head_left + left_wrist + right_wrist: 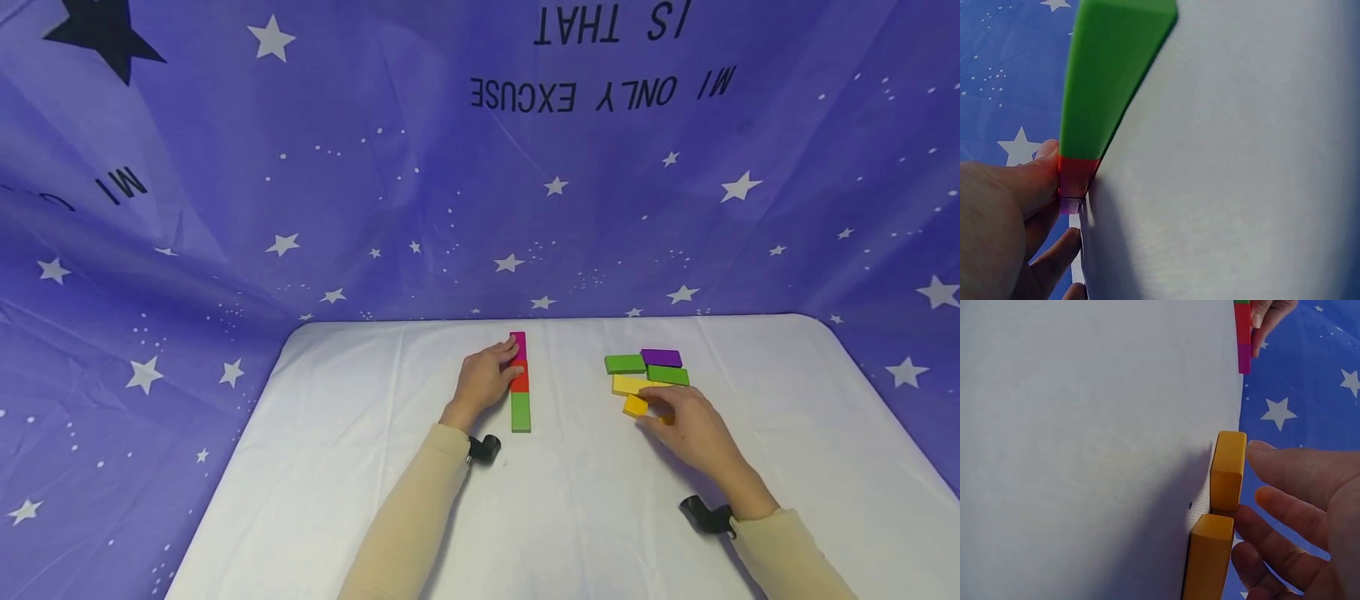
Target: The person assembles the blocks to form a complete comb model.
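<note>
A straight row runs away from me on the white table: a green block (521,412) nearest, then a red block (520,382), then a magenta block (519,343) at the far end. My left hand (483,383) rests along the row's left side, thumb at the red block and fingertips by the magenta one. With thumb and fingers, my right hand (693,429) pinches an orange block (1229,470), which sits angled in the head view. A second orange block (1209,559) lies beside it, partly hidden by my hand in the head view.
Behind my right hand lie a yellow block (628,385), two green blocks, one on the left (625,364) and one on the right (667,376), and a purple block (662,358). A blue star-printed cloth (420,208) hangs beyond the table's (300,500) far edge.
</note>
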A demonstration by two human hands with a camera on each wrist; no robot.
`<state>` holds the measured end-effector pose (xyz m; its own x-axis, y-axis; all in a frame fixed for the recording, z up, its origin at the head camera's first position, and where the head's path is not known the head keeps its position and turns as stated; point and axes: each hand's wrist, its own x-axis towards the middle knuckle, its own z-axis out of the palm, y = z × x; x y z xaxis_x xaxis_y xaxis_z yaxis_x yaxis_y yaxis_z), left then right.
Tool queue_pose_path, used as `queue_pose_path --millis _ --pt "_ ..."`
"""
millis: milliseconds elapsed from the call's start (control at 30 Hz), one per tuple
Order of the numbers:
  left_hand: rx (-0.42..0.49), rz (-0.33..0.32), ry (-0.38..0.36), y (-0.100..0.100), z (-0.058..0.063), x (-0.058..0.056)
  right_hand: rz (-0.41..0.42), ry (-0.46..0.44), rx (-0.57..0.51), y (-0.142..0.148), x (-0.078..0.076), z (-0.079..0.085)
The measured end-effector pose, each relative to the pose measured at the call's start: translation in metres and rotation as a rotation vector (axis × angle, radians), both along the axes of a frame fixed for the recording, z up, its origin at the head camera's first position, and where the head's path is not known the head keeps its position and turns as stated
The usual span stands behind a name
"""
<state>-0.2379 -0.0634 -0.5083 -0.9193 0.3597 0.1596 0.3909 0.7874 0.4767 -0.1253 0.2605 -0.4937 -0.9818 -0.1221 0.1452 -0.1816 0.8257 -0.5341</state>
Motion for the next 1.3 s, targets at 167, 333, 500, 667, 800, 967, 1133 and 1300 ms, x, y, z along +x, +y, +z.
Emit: queue_pose_path --millis 167,333,500,667,800,967,1133,1300 --pt "-0.009 0.005 -0.004 0.000 0.000 0.000 0.010 -0.001 0.025 -0.003 0.001 -0.001" --pt "-0.012 -0.004 -0.004 0.001 0.002 0.001 0.051 -0.003 0.036 -0.008 0.000 -0.001" --pt "-0.024 -0.007 -0.002 0.000 0.003 0.001 0.038 0.022 0.041 -0.014 0.000 0.000" --pt "-0.029 -0.012 -0.002 0.000 0.003 0.000 0.019 0.010 0.053 -0.018 -0.001 -0.002" --pt "-0.028 -0.012 0.003 0.000 0.002 0.000 0.016 -0.012 0.056 -0.020 -0.001 -0.002" --pt "-0.015 -0.008 0.003 0.000 0.002 0.000 -0.002 -0.027 0.079 -0.022 -0.001 -0.002" --pt "-0.008 -0.008 -0.002 0.000 0.001 0.000 -0.046 -0.033 0.087 -0.026 0.000 -0.001" --pt "0.001 0.001 -0.018 0.001 0.000 0.000 -0.084 -0.060 0.097 -0.030 -0.001 0.000"
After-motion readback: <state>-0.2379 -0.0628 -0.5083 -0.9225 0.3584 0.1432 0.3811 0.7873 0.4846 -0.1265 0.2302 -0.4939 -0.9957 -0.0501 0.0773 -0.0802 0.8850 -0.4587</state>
